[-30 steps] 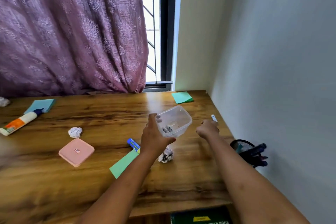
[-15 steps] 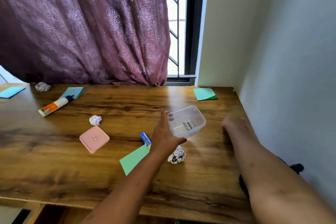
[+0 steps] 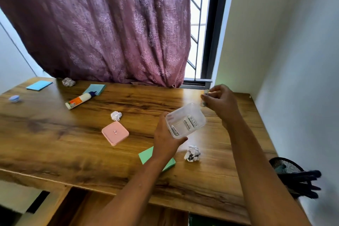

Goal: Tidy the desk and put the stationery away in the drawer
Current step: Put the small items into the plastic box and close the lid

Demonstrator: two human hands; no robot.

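Observation:
My left hand [image 3: 166,140] grips a clear plastic box [image 3: 185,120] tilted above the wooden desk [image 3: 55,145]; a few small white labelled items lie inside it. Just above the box's far rim, my right hand [image 3: 219,102] pinches a small pale item [image 3: 204,99], mostly hidden by the fingers. On the desk lie a pink square lid [image 3: 115,133], a glue bottle [image 3: 80,98], a green note pad [image 3: 146,156] under my left wrist, two blue paper pads [image 3: 39,85] [image 3: 97,88] and a small lilac item [image 3: 14,98].
Crumpled paper balls lie at the right [image 3: 192,153], the middle [image 3: 116,115] and the back [image 3: 68,81]. A purple curtain [image 3: 102,29] hangs behind the desk, a white wall runs along the right. A black mesh basket [image 3: 286,168] with dark objects sits below the desk's right edge.
My right hand has risen from the desk's right side and moved left to the box's far rim, now pinching a small item. The box is tilted more toward me. The camera panned left.

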